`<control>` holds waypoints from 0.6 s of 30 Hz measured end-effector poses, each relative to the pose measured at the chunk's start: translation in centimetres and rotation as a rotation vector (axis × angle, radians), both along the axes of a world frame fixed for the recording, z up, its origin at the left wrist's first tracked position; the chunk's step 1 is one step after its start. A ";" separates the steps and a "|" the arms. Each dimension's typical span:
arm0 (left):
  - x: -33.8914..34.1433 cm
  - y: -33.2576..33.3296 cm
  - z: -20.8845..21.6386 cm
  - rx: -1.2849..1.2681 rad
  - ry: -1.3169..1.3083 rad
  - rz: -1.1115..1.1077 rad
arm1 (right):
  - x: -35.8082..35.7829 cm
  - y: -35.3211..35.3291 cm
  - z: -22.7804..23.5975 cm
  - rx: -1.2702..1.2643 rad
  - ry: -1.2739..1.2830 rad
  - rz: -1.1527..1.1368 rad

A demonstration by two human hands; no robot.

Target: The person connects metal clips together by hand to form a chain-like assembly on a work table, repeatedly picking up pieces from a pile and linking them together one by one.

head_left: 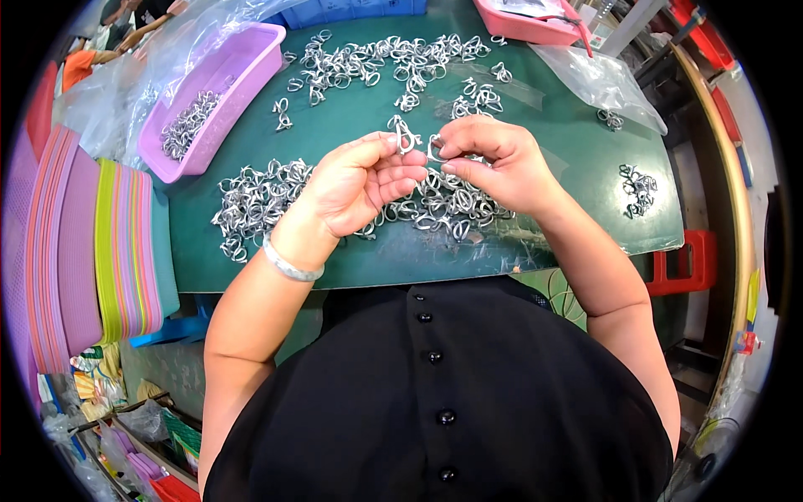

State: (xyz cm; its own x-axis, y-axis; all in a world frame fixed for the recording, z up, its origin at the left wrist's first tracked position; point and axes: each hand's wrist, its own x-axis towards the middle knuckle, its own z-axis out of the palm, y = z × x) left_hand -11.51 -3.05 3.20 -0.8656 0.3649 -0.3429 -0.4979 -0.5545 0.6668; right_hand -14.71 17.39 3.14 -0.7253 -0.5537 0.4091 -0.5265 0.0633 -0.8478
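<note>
My left hand [361, 180] is closed at thumb and forefinger on a silver metal ring piece [405, 135], its other fingers curled beneath. Close beside it, my right hand [493, 159] pinches a second silver ring [435, 149] between thumb and fingertips. The two pieces are held near each other above the green table [335, 266]. Under my hands lies a pile of similar loose rings [458, 201], partly hidden by them. Another heap of rings [259, 197] lies left of my left wrist. Farther back is a wide scatter of rings [360, 60].
A purple bin [242, 92] with small metal parts stands at the left, near stacked coloured baskets [125, 251]. A pink tray [535, 21] and blue crate [351, 10] are at the far edge. Small dark ring clusters [639, 191] and a plastic bag [606, 84] lie right; a red stool [690, 263] stands below.
</note>
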 end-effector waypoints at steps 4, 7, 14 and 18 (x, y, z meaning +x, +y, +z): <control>0.4 -0.1 -0.1 0.033 -0.003 -0.043 | 0.4 -0.1 0.3 0.021 0.160 -0.011; 0.5 -0.2 -0.6 0.088 0.023 -0.085 | 0.9 -0.2 0.6 0.031 0.181 -0.021; 1.1 0.3 -1.0 0.202 0.000 -0.145 | 1.6 -0.3 0.7 0.058 0.193 -0.036; 1.6 0.8 -0.2 0.152 -0.029 -0.105 | 1.7 -0.2 0.2 -0.007 0.062 -0.008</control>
